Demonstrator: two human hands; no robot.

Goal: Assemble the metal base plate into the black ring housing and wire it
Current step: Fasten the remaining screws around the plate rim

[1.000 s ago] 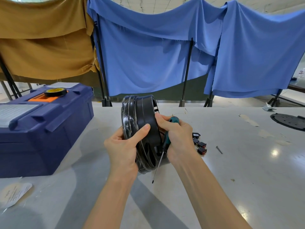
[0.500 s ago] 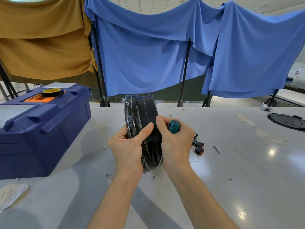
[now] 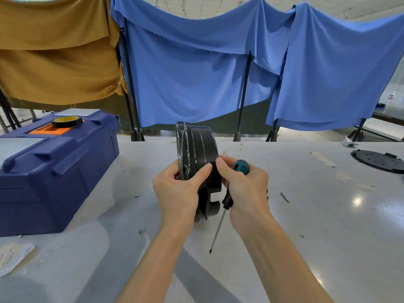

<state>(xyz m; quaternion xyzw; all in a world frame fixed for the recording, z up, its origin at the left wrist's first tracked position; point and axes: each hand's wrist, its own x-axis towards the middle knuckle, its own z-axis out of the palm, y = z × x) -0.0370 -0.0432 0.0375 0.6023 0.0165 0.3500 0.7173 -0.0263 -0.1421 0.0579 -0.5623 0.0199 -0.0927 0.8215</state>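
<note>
The black ring housing (image 3: 201,149) stands on edge above the table, its left rim covered in clear film. My left hand (image 3: 177,193) grips it from the left, thumb lying across its outer band. My right hand (image 3: 244,189) holds a teal-handled screwdriver (image 3: 240,167) in its curled fingers, shaft pointing down toward the table, while its fingertips touch the housing's right side. The metal base plate is not visible from this edge-on angle.
A blue toolbox (image 3: 50,171) with a tape roll (image 3: 66,121) on top sits at the left. A black perforated disc (image 3: 378,160) lies at the far right. Loose screws (image 3: 284,197) and small bits dot the grey table (image 3: 328,226). A paper label (image 3: 13,256) lies at lower left.
Both hands turned the housing a little about its axis; a notch now shows at its lower edge. The screwdriver shaft sticks out further below my right hand. The small connectors are now hidden behind it.
</note>
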